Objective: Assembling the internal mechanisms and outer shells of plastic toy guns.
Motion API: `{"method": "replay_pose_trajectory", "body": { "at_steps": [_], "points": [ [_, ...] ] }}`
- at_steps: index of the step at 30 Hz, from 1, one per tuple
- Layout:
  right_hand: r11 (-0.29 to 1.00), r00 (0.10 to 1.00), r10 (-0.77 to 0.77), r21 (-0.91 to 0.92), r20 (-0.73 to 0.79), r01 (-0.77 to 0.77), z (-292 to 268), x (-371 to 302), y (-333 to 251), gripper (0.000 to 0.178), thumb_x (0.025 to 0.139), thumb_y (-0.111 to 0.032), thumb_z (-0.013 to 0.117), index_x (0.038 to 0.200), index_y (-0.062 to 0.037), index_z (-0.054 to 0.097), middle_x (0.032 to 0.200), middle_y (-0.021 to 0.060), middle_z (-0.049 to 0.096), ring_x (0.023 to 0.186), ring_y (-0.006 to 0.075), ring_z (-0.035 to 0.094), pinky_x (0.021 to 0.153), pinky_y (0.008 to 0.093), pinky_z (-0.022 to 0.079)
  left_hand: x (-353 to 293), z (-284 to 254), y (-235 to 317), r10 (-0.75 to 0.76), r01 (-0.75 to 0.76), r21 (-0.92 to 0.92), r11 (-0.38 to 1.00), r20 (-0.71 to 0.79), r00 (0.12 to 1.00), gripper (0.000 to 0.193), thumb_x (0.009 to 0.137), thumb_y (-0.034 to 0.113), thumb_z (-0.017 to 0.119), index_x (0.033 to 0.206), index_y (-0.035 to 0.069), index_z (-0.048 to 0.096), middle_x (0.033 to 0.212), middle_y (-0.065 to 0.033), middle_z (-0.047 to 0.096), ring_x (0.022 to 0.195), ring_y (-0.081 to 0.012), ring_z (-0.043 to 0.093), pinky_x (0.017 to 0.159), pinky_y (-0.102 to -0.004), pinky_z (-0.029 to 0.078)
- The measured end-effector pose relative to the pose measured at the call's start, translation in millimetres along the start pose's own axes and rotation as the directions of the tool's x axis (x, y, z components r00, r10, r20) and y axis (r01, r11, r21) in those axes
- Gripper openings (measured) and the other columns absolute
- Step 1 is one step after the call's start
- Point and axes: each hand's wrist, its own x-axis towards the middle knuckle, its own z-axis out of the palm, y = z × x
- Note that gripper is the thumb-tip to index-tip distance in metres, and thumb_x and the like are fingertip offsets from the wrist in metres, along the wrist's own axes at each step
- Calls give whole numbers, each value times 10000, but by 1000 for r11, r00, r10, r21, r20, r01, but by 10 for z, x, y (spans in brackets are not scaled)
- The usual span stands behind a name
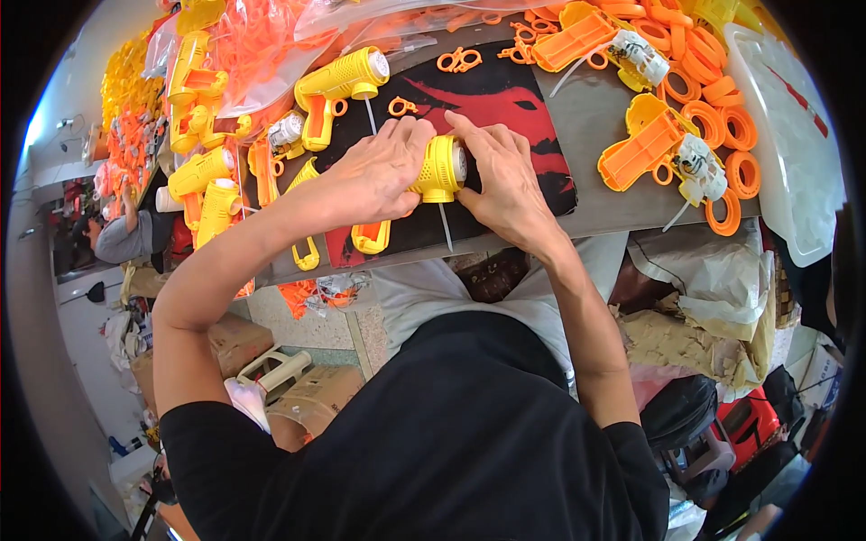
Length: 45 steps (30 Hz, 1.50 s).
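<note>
A yellow toy gun (439, 167) with a round white front end lies across the dark mat (550, 185) with a red pattern. My left hand (383, 167) is closed around its rear body, hiding much of the handle. Thumb and fingers of my right hand (507, 180) press on the white front end from the other side. A thin white tube hangs below the gun. Just beyond my hands sits a small orange trigger ring (402, 106). Another yellow toy gun (347, 83) lies beyond my left hand.
Several toy guns (215, 171) crowd the table's left side. To the right are opened gun halves (640, 149) with white inner units, orange rings (741, 128) and a white plastic tub (785, 117). Bags of orange parts (257, 54) line the back. Cardboard boxes (311, 401) stand below left.
</note>
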Motion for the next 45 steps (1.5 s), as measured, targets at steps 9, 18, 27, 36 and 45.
{"method": "replay_pose_trajectory", "body": {
  "at_steps": [9,18,27,36,45],
  "points": [
    [982,949,138,83,284,-168,-231,245,-50,831,833,-300,794,1509,-36,389,1291,164,626,1238,297,540,1101,438,357,11,91,-72,-43,44,-37,998,10,999,664,703,128,717,1242,-10,354,1159,-212,469,1159,-389,505,825,-485,509],
    [936,990,38,344,133,-82,-159,47,-76,684,820,-213,810,1399,-21,500,1276,148,652,1250,283,586,1084,389,420,-424,67,-497,-254,303,-771,560,188,949,852,814,285,813,1514,73,375,1395,-137,531,1300,-220,519,1106,-357,408],
    [847,985,-36,528,170,-61,-351,-26,-126,434,878,-121,752,1264,5,597,1232,73,647,1165,145,596,1055,310,446,-648,343,182,-445,-42,-937,347,-204,872,564,760,133,861,1246,48,587,1110,-53,677,989,-116,648,893,-281,525],
    [957,997,-62,288,40,48,-204,-32,-720,688,760,-193,868,1329,2,533,1230,105,634,1179,195,585,1048,344,447,-601,267,402,-291,-50,-552,832,-512,808,600,735,238,863,1215,43,563,1031,-127,665,928,-279,685,805,-393,550],
    [913,989,82,389,122,-124,-409,-214,-633,790,709,-168,908,1374,-23,507,1267,115,628,1178,198,589,1047,358,453,-858,89,413,-320,-240,-752,613,-514,796,638,719,168,899,1240,46,550,1075,-105,685,960,-176,682,872,-326,536]
  ]
}}
